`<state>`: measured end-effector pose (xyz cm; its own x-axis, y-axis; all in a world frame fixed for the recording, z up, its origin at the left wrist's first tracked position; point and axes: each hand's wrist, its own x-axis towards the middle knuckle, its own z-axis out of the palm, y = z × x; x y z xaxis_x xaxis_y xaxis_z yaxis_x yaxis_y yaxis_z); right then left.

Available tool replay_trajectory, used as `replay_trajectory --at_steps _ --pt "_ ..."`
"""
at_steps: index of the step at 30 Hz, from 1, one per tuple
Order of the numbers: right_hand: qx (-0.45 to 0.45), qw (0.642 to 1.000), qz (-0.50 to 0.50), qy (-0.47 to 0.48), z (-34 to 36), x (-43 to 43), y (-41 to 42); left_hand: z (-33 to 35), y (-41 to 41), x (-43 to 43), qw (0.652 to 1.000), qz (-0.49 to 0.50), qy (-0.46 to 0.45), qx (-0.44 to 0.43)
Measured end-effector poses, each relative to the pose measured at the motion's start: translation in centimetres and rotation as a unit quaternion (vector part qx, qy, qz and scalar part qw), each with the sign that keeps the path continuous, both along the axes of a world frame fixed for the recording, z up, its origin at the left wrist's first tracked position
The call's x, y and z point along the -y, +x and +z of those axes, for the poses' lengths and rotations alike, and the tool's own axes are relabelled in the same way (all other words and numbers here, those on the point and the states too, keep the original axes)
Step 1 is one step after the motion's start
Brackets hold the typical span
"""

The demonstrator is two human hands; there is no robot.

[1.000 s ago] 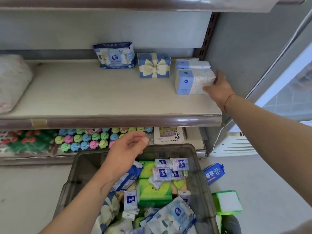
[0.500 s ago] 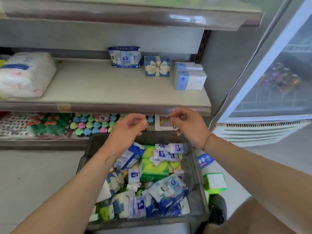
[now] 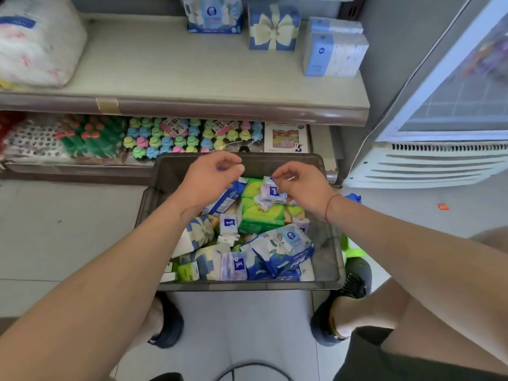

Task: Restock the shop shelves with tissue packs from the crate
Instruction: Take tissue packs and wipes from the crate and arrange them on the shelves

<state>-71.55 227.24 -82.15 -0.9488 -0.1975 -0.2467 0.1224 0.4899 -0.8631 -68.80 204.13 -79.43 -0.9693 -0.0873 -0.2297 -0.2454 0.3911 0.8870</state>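
Tissue packs (image 3: 280, 243) fill the crate (image 3: 247, 285). My left grip (image 3: 209, 180) hovers over its far end, loosely curled, empty. My right grip (image 3: 302, 188) meets a small lilac pack (image 3: 270, 191) there; whether it grasps, I cannot tell. A shallow pinch could drop it.

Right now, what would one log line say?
stage: picking from crate | left hand: above crate, grasp unclear | right hand: touching small purple tissue pack, grip unclear
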Motion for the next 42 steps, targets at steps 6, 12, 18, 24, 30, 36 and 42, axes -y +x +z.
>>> replay_trajectory --at_steps 6,12,18,24,30,36,42 --pt "0.163 0.942 0.118 0.268 -6.2 0.4 -1.5 -8.6 -0.1 -1.4 0.957 -0.120 -0.212 0.159" --pt "0.230 0.919 0.115 0.299 -11.4 0.8 -2.5 -14.9 -2.1 -2.8 0.943 -0.131 -0.219 0.212" --pt "0.203 0.951 0.067 0.225 -14.5 1.3 -2.9 -17.8 -4.2 -3.5 0.953 -0.066 -0.151 0.254" --pt "0.158 0.952 0.129 0.228 -16.2 0.3 -2.7 -19.0 -5.5 -1.4 0.950 -0.112 -0.104 0.272" --pt "0.114 0.972 0.124 0.166 -14.8 0.5 -2.0 -18.2 -7.3 -0.8 0.936 -0.126 -0.115 0.309" --pt "0.090 0.979 0.131 0.130 -13.9 0.0 -1.2 -17.7 -9.0 -1.9 0.928 -0.171 -0.145 0.298" --pt "0.103 0.983 0.130 0.081 -13.0 -0.9 -1.0 -18.3 -8.1 -2.1 0.956 -0.129 -0.119 0.236"
